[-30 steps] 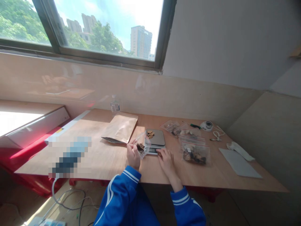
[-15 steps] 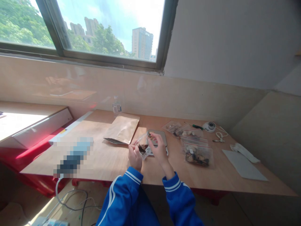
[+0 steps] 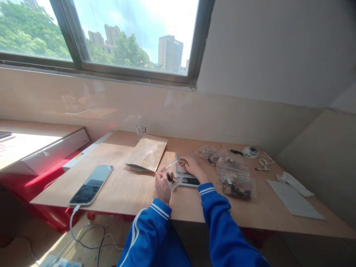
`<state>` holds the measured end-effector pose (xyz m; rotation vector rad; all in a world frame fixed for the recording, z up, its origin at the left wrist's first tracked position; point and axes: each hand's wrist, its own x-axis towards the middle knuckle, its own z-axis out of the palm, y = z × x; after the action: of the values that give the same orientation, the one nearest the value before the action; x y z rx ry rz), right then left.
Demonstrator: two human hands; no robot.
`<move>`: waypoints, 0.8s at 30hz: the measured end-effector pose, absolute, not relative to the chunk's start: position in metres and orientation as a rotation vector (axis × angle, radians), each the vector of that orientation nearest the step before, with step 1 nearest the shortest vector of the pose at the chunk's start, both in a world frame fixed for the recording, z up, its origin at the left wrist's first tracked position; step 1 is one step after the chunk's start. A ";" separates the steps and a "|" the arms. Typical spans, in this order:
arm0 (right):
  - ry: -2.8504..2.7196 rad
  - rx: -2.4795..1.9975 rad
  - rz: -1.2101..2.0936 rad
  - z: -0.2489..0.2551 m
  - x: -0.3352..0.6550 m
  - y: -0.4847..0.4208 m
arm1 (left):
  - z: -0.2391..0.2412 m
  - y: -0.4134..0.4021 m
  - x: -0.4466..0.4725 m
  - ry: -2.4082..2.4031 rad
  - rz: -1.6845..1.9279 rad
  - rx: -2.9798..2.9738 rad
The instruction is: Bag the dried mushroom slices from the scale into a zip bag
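My left hand (image 3: 162, 187) pinches the edge of a small clear zip bag (image 3: 178, 178), which holds dark brown dried slices (image 3: 171, 178). The bag is tilted and its mouth faces up. To the right, my right hand (image 3: 194, 167) reaches over the metal plate of a small digital scale (image 3: 191, 181). Its bent fingers are closed on a dried brown slice (image 3: 182, 162) at the plate; the fingertips are partly hidden. The scale's dark display shows below my right wrist, but its digits are unreadable.
A kraft paper pouch (image 3: 147, 152) lies left of the scale. Several zip bags of dried pieces (image 3: 236, 187) lie to the right. Behind them are a green-handled screwdriver (image 3: 236, 152) and a white dome camera (image 3: 250, 151). A phone (image 3: 91, 184) with its cable lies at the left.
My right hand has moved from beside the bag's mouth to the scale plate. The bag stays in my left hand, and the scale's display has come into view.
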<state>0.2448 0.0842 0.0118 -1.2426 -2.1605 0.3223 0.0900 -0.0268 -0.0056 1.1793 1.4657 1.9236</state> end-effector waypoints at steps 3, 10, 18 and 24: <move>-2.110 -1.299 0.270 0.011 0.253 0.078 | -0.006 -0.027 0.089 1.458 1.920 1.177; -1.894 -1.435 0.190 0.011 0.266 0.068 | -0.007 -0.026 0.089 1.480 1.917 1.193; -1.520 -1.148 0.783 0.050 0.243 0.020 | -0.010 -0.025 0.090 1.484 1.919 1.177; -1.447 -1.083 1.231 0.063 0.208 -0.003 | -0.010 -0.024 0.089 1.498 1.944 1.110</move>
<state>0.2080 -0.0030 0.0632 -1.0831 -1.4470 1.2305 0.0889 -0.0236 -0.0102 1.1102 1.4982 1.9443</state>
